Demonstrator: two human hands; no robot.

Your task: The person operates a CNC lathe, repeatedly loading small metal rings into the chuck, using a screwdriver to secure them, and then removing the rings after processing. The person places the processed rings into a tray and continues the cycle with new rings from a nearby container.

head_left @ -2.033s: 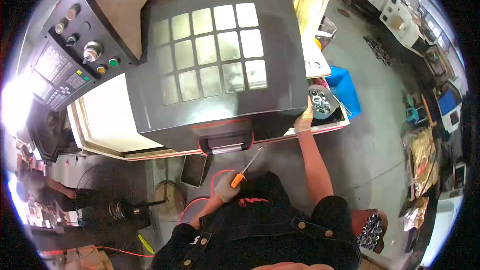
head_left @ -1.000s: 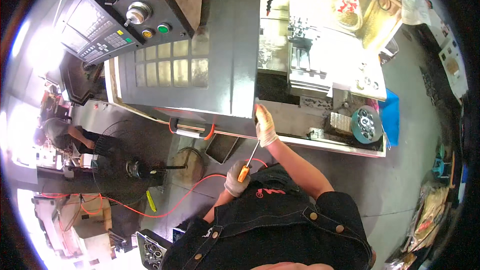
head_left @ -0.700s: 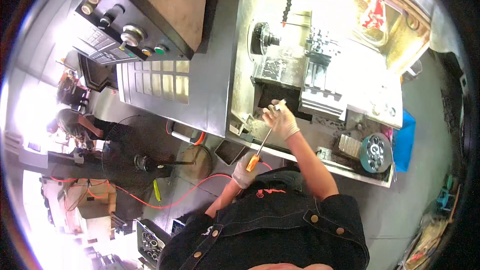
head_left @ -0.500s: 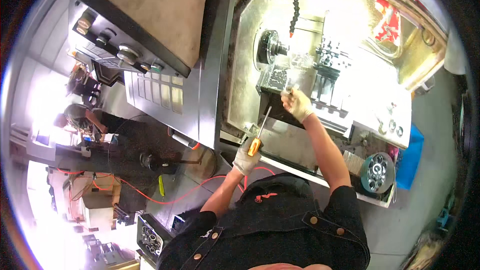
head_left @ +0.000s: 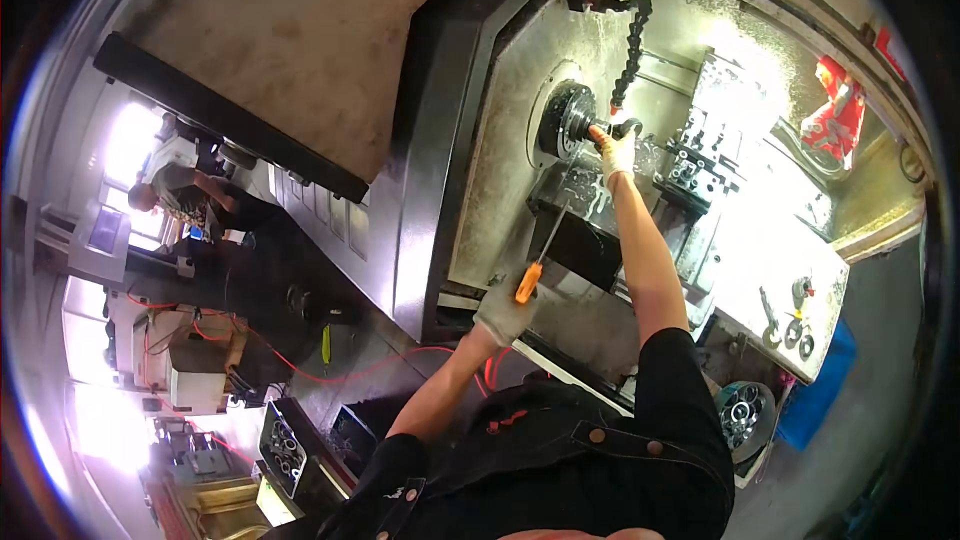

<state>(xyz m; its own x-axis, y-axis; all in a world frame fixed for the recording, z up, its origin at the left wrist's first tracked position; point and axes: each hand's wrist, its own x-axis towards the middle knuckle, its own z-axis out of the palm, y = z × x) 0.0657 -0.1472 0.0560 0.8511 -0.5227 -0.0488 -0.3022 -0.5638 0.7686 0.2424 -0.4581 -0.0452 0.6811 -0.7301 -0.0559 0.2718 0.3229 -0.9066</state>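
My gloved left hand (head_left: pixel 506 312) is closed round the orange handle of a screwdriver (head_left: pixel 530 281), whose thin metal shaft points up and away. Inside the open lathe, my gloved right hand (head_left: pixel 618 152) reaches to the front of the dark round chuck (head_left: pixel 566 122). Its fingers are closed about a small dark round metal part (head_left: pixel 628 127) at the chuck's nose; the glove hides some of it. A jointed black coolant hose (head_left: pixel 632 50) with a red tip hangs just above that hand.
Right of the chuck stands a tool block (head_left: pixel 705 165). Several metal rings lie on a bright ledge (head_left: pixel 825 290). A round tub (head_left: pixel 745 415) of metal rings and a blue bin (head_left: pixel 815 400) sit lower right. At far left another person (head_left: pixel 185 195) works. A red hose (head_left: pixel 340 378) crosses the floor.
My right hand has moved up and away to the chuck with the small part. My left hand still holds the screwdriver at the near edge. The whole view has shifted.
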